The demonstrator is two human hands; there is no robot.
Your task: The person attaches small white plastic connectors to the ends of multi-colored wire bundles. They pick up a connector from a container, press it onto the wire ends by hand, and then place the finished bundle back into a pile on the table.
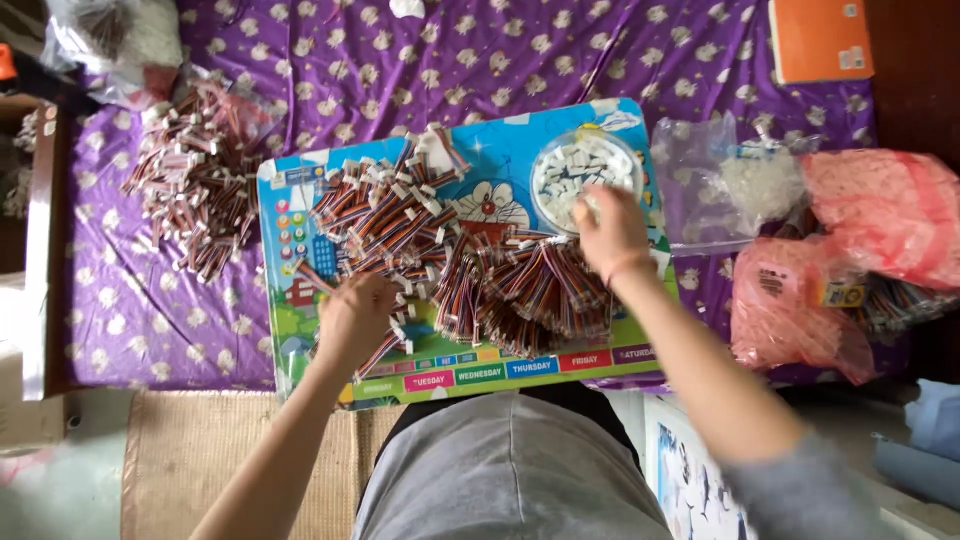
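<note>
Striped wire bundles (470, 270) lie heaped on a colourful board (300, 330) between both hands. Left hand (355, 315) curls closed around one bundle. Right hand (610, 230) reaches into a round tub of white connectors (570, 165), fingers bunched; its grip is unclear.

A purple sheet with a pale flower print (420, 60) covers the surface that carries everything. In the middle of it lies a colourful cartoon board (300, 330), which reaches over the near edge onto the person's lap. To the left of the board a loose heap of striped wire pieces with white plugs (195, 185) lies straight on the sheet, and a clear bag (120, 40) sits in the far left corner. An orange book (822, 38) lies at the far right. Right of the board are a clear bag of white bits (745, 180) and two pink bags (880, 215), touching each other.
</note>
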